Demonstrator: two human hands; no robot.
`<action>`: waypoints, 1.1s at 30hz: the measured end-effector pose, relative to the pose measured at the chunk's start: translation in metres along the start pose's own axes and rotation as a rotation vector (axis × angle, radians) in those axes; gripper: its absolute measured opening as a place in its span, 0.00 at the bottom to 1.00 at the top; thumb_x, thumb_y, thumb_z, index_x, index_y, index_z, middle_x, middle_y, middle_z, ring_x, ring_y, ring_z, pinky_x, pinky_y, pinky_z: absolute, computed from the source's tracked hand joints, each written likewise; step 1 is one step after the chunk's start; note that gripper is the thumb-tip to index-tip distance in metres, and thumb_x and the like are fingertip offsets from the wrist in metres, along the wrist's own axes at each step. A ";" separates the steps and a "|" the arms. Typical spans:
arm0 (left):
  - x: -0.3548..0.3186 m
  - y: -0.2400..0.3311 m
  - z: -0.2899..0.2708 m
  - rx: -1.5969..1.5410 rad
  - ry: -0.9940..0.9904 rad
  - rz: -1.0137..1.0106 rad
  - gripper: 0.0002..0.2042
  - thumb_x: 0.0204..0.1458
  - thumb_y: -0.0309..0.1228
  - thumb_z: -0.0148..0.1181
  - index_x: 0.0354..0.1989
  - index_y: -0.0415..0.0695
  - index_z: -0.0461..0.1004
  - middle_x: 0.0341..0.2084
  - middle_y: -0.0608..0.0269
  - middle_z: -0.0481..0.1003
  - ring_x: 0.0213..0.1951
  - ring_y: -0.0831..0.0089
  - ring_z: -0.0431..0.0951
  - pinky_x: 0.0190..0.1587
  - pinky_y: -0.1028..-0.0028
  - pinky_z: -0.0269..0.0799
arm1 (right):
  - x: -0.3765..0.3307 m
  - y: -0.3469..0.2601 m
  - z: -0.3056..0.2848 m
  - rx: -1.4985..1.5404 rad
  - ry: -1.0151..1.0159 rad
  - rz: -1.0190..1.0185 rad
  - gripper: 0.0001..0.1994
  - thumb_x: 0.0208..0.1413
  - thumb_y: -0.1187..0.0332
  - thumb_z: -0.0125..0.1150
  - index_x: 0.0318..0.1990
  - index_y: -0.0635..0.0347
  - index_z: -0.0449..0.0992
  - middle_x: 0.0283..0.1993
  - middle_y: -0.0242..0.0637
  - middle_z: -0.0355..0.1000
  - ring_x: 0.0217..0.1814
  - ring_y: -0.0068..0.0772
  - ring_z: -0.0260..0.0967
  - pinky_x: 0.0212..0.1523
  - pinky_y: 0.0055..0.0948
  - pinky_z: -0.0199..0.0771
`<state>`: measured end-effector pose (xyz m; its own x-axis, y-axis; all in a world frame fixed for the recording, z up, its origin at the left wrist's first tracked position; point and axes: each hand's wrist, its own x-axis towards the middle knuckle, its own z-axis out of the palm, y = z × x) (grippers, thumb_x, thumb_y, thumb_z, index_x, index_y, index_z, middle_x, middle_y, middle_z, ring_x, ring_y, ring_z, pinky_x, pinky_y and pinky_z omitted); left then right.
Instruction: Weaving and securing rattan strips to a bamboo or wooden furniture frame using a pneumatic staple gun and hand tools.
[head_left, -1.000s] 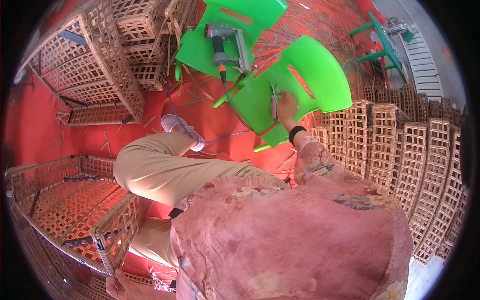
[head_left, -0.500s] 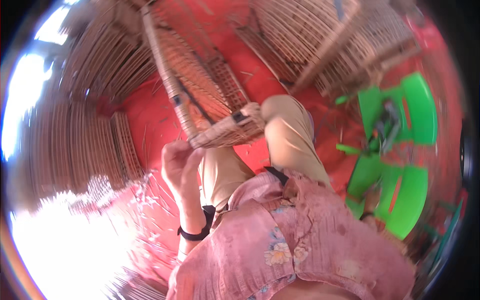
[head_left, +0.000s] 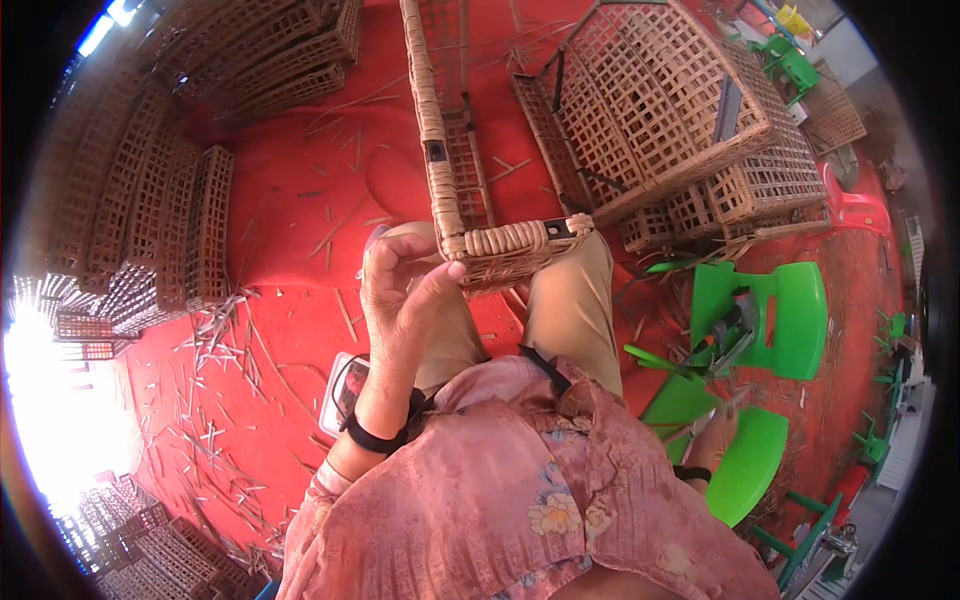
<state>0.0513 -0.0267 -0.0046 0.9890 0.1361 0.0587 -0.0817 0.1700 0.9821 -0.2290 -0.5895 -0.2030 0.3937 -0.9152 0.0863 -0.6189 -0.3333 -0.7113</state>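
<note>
A wicker frame [head_left: 505,240] with a wrapped rim rests across my knees and stretches away from me. Black patches show on its rim. My left hand [head_left: 395,300] is at its near left corner, fingers curled and thumb tip against the weave. Off to the right, my right hand [head_left: 712,440] is over a green plastic chair [head_left: 800,310], below a dark metal tool [head_left: 735,325] lying on it. The right fingers are small and blurred, so their grip is unclear. A thin pale strip or blade shows beside them.
Stacked wicker baskets [head_left: 650,110] stand ahead to the right. More woven panels [head_left: 130,200] are piled at the left. Cut cane scraps [head_left: 215,350] litter the red floor covering [head_left: 300,220]. A white container [head_left: 340,395] sits beside my left forearm.
The view has shifted and become sharper. My left hand stays at the frame's corner, its thumb now against the weave. My right hand remains by the green chair.
</note>
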 end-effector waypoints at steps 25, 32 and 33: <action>0.000 -0.017 -0.002 -0.133 -0.093 -0.084 0.14 0.53 0.24 0.65 0.46 0.38 0.71 0.42 0.64 0.75 0.43 0.75 0.76 0.49 0.74 0.72 | -0.181 -0.559 0.020 -0.453 -0.849 -1.719 0.14 0.51 0.74 0.57 0.47 0.56 0.73 0.27 0.40 0.73 0.28 0.48 0.73 0.28 0.42 0.73; 0.000 -0.025 -0.001 -0.193 -0.073 -0.015 0.17 0.50 0.28 0.69 0.45 0.33 0.72 0.35 0.61 0.75 0.36 0.77 0.77 0.41 0.78 0.72 | -0.188 -0.585 0.016 -0.620 -0.746 -1.849 0.10 0.51 0.73 0.55 0.41 0.57 0.74 0.25 0.41 0.72 0.27 0.47 0.73 0.28 0.43 0.71; 0.000 -0.019 0.000 -0.231 -0.075 -0.053 0.16 0.50 0.28 0.69 0.44 0.33 0.73 0.35 0.61 0.74 0.36 0.77 0.77 0.41 0.79 0.72 | -0.189 -0.590 0.015 -0.654 -0.760 -1.851 0.08 0.50 0.73 0.55 0.39 0.58 0.74 0.24 0.42 0.71 0.27 0.47 0.73 0.28 0.42 0.71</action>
<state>0.0528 -0.0305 -0.0236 0.9983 0.0494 0.0304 -0.0475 0.3949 0.9175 0.0714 -0.2168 0.1899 0.7118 0.6924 -0.1180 0.7019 -0.6952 0.1547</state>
